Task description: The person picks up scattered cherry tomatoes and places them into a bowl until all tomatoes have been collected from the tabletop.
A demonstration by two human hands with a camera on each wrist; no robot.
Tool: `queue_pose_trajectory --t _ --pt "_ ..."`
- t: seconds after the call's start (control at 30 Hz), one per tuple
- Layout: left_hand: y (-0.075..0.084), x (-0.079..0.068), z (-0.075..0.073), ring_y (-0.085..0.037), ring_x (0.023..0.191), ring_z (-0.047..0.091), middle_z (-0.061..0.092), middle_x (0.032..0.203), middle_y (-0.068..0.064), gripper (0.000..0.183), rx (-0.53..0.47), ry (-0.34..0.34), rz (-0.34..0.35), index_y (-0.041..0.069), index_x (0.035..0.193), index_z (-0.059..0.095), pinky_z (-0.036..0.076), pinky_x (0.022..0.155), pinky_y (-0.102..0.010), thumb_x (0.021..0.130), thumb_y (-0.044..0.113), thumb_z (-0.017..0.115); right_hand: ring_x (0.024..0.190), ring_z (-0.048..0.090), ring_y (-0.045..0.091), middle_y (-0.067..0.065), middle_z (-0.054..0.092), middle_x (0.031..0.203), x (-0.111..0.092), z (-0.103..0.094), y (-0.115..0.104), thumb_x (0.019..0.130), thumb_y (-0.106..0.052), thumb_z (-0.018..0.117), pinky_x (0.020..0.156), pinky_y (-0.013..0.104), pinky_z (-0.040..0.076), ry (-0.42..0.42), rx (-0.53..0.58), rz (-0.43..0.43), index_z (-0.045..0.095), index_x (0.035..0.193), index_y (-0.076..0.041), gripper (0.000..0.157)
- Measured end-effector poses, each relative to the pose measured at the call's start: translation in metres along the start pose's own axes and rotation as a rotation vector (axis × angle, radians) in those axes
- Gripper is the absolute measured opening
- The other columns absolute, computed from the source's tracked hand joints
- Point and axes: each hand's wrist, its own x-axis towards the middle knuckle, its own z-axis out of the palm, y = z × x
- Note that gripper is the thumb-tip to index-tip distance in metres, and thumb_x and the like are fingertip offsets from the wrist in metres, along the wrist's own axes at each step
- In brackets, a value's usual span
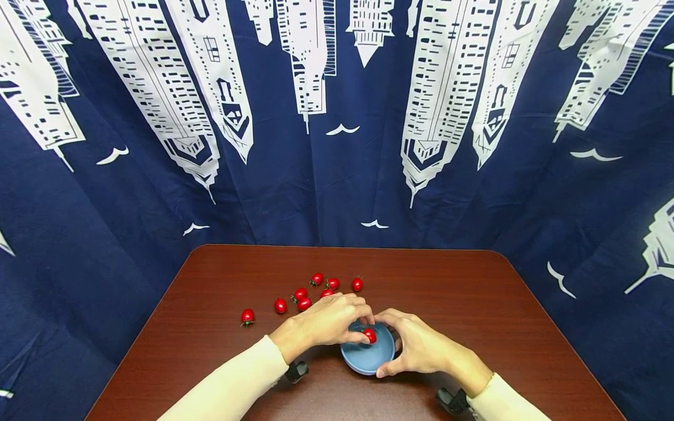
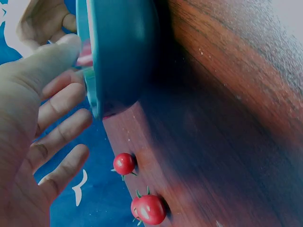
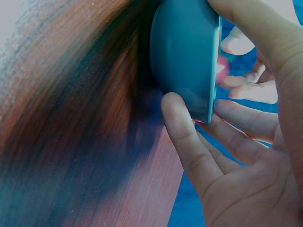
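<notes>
A small blue bowl (image 1: 360, 363) stands on the table in front of me, its plain outer wall showing in both wrist views. My right hand (image 1: 423, 346) grips the bowl's right side, thumb at the near edge and fingers round the far part. Above the bowl's opening, my left hand (image 1: 333, 320) pinches a red cherry tomato (image 1: 370, 335) between thumb and fingers. In the right wrist view that tomato (image 3: 222, 69) appears blurred at the rim. The bowl's wall partly hides it in the left wrist view.
Several more cherry tomatoes with green stems lie on the brown table (image 1: 447, 280) beyond and left of the bowl, one farthest left (image 1: 247, 316) and one behind the bowl (image 1: 357, 284). A blue cloth (image 1: 358, 193) with white building prints hangs behind the table.
</notes>
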Motion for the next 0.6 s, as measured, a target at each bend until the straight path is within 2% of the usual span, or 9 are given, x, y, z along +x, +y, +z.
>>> queue_pose_trajectory --t 0.17,0.3,0.43,0.6 --pt "-0.004 -0.002 -0.001 -0.001 0.096 0.063 0.071 0.111 0.015 0.039 0.008 0.037 -0.014 0.028 0.120 0.076 0.055 0.089 -0.019 0.092 0.056 0.080 0.091 0.073 0.012 0.007 0.064 0.138 0.000 -0.001 0.000 0.074 -0.050 0.098 0.072 0.023 0.063 -0.005 0.016 0.006 0.056 0.148 -0.005 0.096" --pt "-0.012 -0.003 -0.001 -0.003 0.101 0.064 0.071 0.115 0.017 0.039 0.020 0.076 -0.047 0.031 0.121 0.075 0.056 0.096 -0.025 0.094 0.058 0.077 0.086 0.073 0.009 0.005 0.065 0.135 0.000 -0.001 0.000 0.074 -0.053 0.096 0.072 0.024 0.063 -0.002 0.005 0.008 0.056 0.148 -0.003 0.098" --pt "-0.024 -0.001 -0.002 -0.008 0.104 0.069 0.072 0.118 0.015 0.040 -0.022 0.105 -0.113 0.029 0.124 0.075 0.058 0.095 -0.029 0.094 0.056 0.077 0.086 0.073 0.008 0.004 0.065 0.136 0.000 -0.001 -0.001 0.075 -0.051 0.097 0.073 0.025 0.063 0.000 -0.004 0.008 0.056 0.149 -0.004 0.097" --pt "-0.040 0.005 -0.002 -0.015 0.106 0.073 0.072 0.122 0.008 0.045 -0.095 0.102 -0.214 0.024 0.129 0.074 0.059 0.091 -0.033 0.094 0.052 0.080 0.089 0.073 0.009 0.006 0.066 0.136 0.001 -0.001 -0.002 0.074 -0.047 0.098 0.073 0.024 0.063 -0.001 0.003 0.008 0.056 0.149 -0.003 0.096"
